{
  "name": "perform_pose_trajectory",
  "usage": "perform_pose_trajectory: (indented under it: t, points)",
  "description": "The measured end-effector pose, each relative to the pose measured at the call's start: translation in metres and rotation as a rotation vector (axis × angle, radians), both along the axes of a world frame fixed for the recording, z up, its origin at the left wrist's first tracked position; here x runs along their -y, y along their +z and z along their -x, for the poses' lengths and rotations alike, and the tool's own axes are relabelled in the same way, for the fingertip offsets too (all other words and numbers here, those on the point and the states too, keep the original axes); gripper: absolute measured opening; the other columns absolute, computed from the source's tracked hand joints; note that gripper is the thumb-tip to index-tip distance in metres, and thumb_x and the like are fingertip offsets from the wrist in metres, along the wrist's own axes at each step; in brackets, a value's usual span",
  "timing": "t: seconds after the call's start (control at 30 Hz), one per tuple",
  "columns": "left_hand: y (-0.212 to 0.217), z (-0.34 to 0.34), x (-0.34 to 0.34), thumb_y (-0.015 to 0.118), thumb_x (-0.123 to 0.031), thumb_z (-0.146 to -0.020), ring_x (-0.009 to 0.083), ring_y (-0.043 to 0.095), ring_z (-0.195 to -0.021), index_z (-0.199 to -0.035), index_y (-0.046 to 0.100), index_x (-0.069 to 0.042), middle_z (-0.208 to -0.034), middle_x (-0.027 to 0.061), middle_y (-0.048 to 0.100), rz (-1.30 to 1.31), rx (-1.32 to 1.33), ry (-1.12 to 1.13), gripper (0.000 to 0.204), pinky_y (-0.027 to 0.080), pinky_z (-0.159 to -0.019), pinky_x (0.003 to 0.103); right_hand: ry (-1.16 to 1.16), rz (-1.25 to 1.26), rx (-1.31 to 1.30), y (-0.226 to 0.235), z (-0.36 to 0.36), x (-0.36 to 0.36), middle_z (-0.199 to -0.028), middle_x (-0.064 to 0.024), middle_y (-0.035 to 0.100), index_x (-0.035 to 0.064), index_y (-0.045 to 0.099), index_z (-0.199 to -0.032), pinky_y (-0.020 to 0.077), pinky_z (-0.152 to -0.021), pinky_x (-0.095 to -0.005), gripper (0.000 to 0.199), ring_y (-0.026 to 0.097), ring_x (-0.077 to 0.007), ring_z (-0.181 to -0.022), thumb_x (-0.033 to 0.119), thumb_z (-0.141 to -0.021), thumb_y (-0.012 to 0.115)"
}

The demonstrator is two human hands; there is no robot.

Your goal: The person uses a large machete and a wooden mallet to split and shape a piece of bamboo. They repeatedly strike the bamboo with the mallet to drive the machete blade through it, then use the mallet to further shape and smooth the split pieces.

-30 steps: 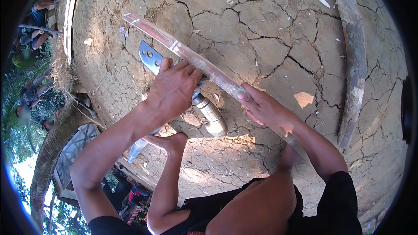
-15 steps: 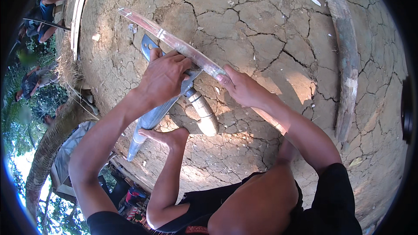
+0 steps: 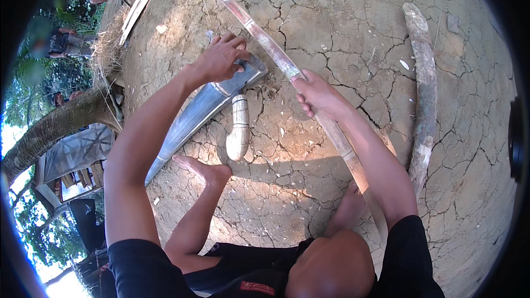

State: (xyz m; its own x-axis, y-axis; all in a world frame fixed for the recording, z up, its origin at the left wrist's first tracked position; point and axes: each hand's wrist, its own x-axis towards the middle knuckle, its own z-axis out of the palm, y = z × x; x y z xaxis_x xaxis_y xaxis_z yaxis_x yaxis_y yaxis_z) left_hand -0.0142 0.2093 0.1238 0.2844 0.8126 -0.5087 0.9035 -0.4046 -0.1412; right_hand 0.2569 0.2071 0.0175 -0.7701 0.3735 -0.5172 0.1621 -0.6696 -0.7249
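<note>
My right hand (image 3: 320, 95) is wrapped round a long split bamboo strip (image 3: 271, 48), which slants from the far middle back under my right forearm. To its left, my left hand (image 3: 223, 58) is over the far end of a thick grey bamboo pole (image 3: 207, 104), its fingers bent and apart, with nothing visible between them. Whether the fingertips touch the pole, I cannot tell. A wooden knife handle (image 3: 238, 128) with dark bands sticks out from beside the pole toward me. The blade is hidden. My bare foot (image 3: 204, 170) is close to the pole's near part.
A rough log (image 3: 424, 94) lies along the right on cracked, dry earth (image 3: 353, 33). Pale wooden strips (image 3: 144, 3) are at the far left. Beyond them are a curved tree trunk (image 3: 66, 124) and people (image 3: 72, 41). Small chips are scattered about.
My left hand has come away from the bamboo strip, its fingers loosening. My right hand has swung the strip rightward to a steeper slant. A holed blade tip, visible before, is now hidden.
</note>
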Motion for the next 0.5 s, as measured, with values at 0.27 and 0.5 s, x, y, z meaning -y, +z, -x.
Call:
perform_pose_trajectory:
  t: [0.27,0.5]
  points:
    - [-0.005,0.005,-0.003,0.067,-0.026,-0.093,0.0323,0.052,-0.123,-0.126,0.061,-0.017,-0.137,0.0090,0.047,0.037,-0.055,0.169,0.035,0.047,-0.102,0.046,-0.289,-0.189,-0.076,0.053,-0.069,-0.060,-0.079,-0.0012,0.054,0.0096,0.036,-0.145,0.0428,-0.046,-0.0232,0.048,0.049,-0.0074,-0.054,0.034,-0.106,0.049]
    - [-0.014,-0.010,0.023,0.061,-0.020,-0.097,0.0365,0.057,-0.119,-0.129,0.055,-0.018,-0.140,0.0118,0.044,-0.084,-0.051,0.251,0.033,0.050,-0.099,0.048,-0.337,-0.184,0.012,0.009,-0.097,-0.034,-0.077,0.0003,0.046,0.0112,0.044,-0.137,0.0332,-0.045,-0.0220,0.044,0.040,-0.0048,-0.054,0.044,-0.107,0.045]
